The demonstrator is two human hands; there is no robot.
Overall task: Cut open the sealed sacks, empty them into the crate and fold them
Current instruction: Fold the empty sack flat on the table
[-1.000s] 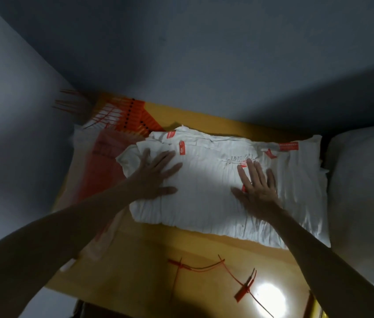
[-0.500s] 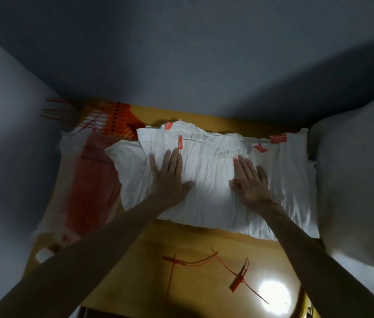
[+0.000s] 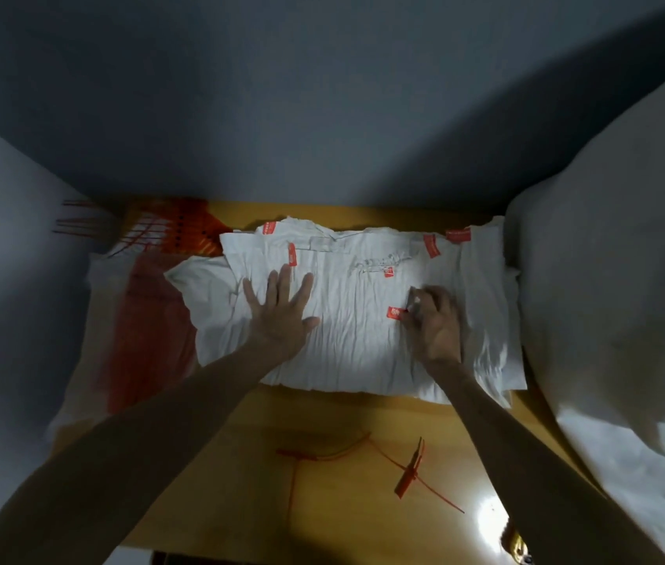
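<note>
— Sacks: where do they lie at this moment?

— Stack of flattened white sacks (image 3: 355,344), creased, laid across the far half of the yellow tabletop (image 3: 241,462). Small red labels (image 3: 292,253) dot its upper layers.

— And the two hands?

— Left hand (image 3: 279,309): palm down on the left part of the stack, fingers straight and spread wide, pressing the cloth flat. Right hand (image 3: 434,324): on the right part of the stack, knuckles raised, fingers (image 3: 420,297) curled down onto the cloth, thumb tip beside the lowest label (image 3: 395,312). From where I stand I cannot tell whether cloth or label is actually pinched. Both forearms are bare and reach in from the near edge.

— What lies around the stack?

— Right side: bulging white sack (image 3: 608,320), just beside the stack's right edge. Left side: pale bag (image 3: 139,320) with red showing through; the stack's left corner overlaps it. Far left corner: bundle of red ties (image 3: 175,232), some ends sticking out past the table edge. Near part of the tabletop, well apart from the stack: loose red ties (image 3: 322,458), lying crossed between the forearms. Bright glare spot (image 3: 489,519) near the right forearm.
</note>
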